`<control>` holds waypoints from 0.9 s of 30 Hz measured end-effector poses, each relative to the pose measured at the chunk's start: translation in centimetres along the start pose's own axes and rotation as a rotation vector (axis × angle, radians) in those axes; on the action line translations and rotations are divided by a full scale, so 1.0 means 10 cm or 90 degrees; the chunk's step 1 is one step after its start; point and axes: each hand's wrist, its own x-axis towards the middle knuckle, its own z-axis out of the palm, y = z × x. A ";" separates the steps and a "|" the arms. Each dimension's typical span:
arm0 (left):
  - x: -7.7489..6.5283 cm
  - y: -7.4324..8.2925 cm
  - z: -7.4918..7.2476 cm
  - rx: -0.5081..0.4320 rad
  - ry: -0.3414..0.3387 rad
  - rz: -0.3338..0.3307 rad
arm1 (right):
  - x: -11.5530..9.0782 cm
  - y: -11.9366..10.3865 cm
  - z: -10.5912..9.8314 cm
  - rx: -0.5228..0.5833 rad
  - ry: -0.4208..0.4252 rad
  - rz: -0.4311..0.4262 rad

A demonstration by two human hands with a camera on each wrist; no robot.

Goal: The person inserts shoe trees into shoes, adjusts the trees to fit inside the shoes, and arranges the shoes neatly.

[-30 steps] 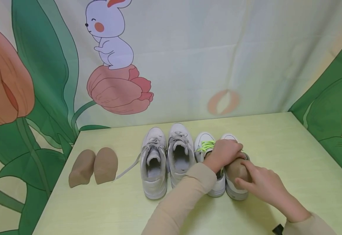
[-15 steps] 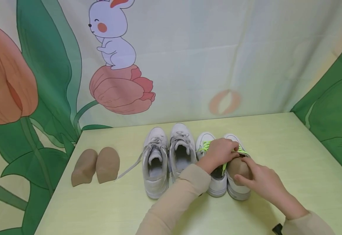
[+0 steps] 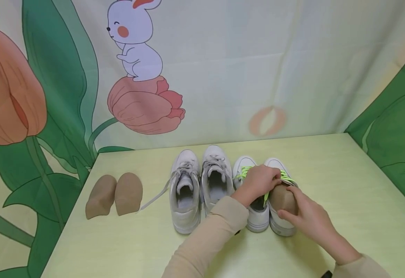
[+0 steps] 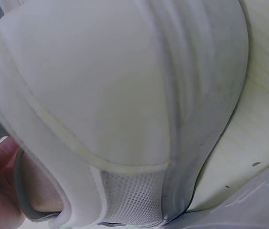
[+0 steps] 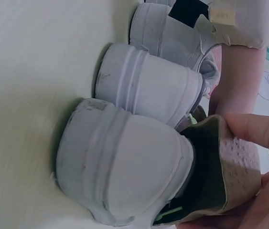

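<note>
My right hand (image 3: 308, 214) grips a brown shoe insert (image 3: 283, 200) between thumb and fingers. Its front reaches into the opening of the right-hand white sneaker (image 3: 282, 229) with bright green laces (image 3: 286, 177). In the right wrist view the hollow back of the insert stands out past the sneaker's heel collar. My left hand (image 3: 259, 180) pinches that sneaker's tongue at the top of the opening; its fingertips are partly hidden. Below the left wrist is the other green-laced sneaker (image 3: 258, 222). A white shoe heel fills most of the left wrist view.
Left of these stand two larger white sneakers (image 3: 185, 220) with grey laces, one lace (image 3: 155, 195) trailing over the table (image 3: 126, 247). Two more brown shoe inserts (image 3: 128, 195) lie at the far left. A printed curtain (image 3: 216, 77) hangs behind.
My left hand has shifted slightly left and uncovered the green laces of the right-hand sneaker. My right hand keeps its grip on the insert. The head view has shifted slightly.
</note>
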 end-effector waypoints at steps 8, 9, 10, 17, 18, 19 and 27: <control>0.00 -0.02 0.02 -0.004 -0.006 0.003 | 0.05 -0.03 0.00 -0.019 0.012 -0.003; 0.00 -0.02 0.02 -0.007 -0.006 0.002 | 0.06 -0.03 0.00 -0.020 0.013 -0.003; 0.00 -0.02 0.01 -0.010 -0.006 0.002 | 0.07 -0.04 0.00 -0.021 0.014 -0.003; 0.00 -0.03 0.03 -0.031 0.005 0.004 | 0.09 -0.05 0.01 -0.027 0.011 0.005; 0.00 -0.03 0.03 -0.035 0.008 0.004 | 0.10 -0.05 0.01 -0.029 0.012 0.006; 0.00 -0.04 0.04 -0.041 0.010 0.003 | 0.10 -0.05 0.01 -0.029 0.013 0.007; -0.02 -0.05 0.06 -0.099 0.022 -0.023 | 0.08 -0.03 0.09 -0.005 0.057 0.039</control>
